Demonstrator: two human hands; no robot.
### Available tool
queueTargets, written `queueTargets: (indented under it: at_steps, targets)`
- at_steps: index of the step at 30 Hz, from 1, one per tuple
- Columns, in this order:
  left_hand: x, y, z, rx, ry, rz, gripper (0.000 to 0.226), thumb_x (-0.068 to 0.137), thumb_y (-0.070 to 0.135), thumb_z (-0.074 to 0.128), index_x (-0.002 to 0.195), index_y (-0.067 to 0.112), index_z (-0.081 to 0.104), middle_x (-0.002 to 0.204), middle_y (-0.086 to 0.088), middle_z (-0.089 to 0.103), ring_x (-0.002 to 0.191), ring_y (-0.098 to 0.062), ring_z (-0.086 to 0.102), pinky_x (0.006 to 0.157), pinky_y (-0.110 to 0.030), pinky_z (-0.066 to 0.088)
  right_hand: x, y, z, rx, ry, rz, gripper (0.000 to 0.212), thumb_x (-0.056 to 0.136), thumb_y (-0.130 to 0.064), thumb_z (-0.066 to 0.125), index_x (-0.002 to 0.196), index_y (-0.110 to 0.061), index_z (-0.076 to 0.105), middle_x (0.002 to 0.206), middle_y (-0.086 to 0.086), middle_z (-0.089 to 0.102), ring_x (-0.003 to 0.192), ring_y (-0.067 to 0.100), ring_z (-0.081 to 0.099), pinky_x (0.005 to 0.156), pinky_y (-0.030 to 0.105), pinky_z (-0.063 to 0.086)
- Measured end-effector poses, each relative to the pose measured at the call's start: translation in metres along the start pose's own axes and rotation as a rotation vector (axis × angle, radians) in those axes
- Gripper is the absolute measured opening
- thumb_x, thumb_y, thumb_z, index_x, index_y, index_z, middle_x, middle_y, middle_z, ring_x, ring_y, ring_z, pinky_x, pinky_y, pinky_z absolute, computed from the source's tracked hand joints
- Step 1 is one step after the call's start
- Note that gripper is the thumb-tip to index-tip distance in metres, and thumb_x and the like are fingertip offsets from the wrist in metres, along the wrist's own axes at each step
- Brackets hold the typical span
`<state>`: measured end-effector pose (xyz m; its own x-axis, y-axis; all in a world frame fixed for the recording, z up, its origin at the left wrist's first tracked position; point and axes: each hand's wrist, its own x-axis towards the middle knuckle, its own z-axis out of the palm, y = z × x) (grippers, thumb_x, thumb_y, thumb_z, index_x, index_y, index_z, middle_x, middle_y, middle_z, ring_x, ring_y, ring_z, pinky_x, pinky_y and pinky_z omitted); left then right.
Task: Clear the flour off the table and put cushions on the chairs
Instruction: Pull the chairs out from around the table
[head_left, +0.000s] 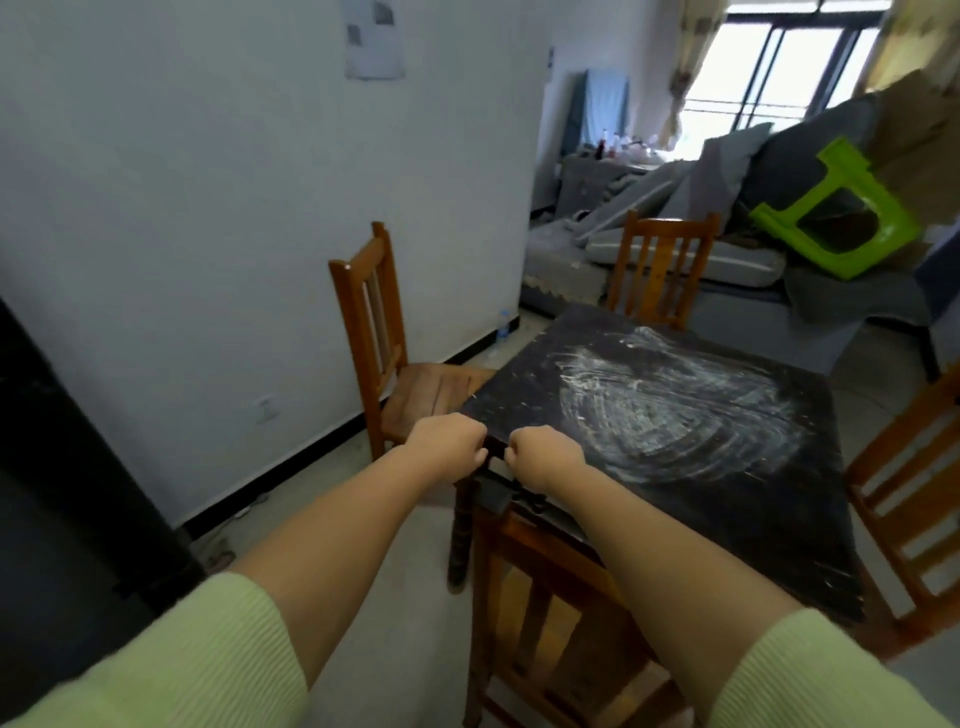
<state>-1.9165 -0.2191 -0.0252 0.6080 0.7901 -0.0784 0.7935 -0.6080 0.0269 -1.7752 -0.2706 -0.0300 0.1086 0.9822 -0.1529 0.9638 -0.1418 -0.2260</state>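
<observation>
Our left hand (451, 446) and right hand (545, 453) were curled close together at the table's (530, 395) near-left corner; what they gripped we couldn't tell. Flour (691, 405) smeared mid-table wanted inward sweeps.

Head-worn view, forward and down, close over table (737, 530) corner

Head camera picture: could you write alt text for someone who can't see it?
Two bare hands, left and right, curl at the near corner of a dark table smeared with white flour. Wooden chairs without cushions surround it; grey cushions lie piled beyond.
</observation>
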Motion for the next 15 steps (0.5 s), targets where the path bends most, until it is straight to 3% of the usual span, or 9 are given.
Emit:
queueTargets:
  at_steps: [9, 15]
  targets:
    - [0.070, -0.121, 0.001, -0.036, -0.137, -0.116, 0.032, 0.095, 0.033, 0.045, 0.117, 0.014, 0.059, 0.112, -0.007, 0.062, 0.100, -0.026, 0.059, 0.081, -0.038, 0.051, 0.125, -0.083, 0.009, -0.100, -0.140, 0.065, 0.025, 0.092, -0.016, 0.044, 0.112, -0.012, 0.057, 0.113, 0.009, 0.059, 0.098, 0.029, 0.056, 0.075, 0.036, 0.043]
    - [0.132, -0.209, -0.014, 0.037, -0.166, -0.084, 0.021, 0.095, 0.032, 0.045, 0.095, 0.015, 0.057, 0.097, -0.005, 0.060, 0.090, -0.026, 0.057, 0.069, -0.034, 0.045, 0.207, -0.116, -0.002, -0.038, -0.208, 0.142, 0.025, 0.092, -0.013, 0.045, 0.115, -0.010, 0.055, 0.116, 0.009, 0.058, 0.103, 0.028, 0.055, 0.079, 0.034, 0.043]
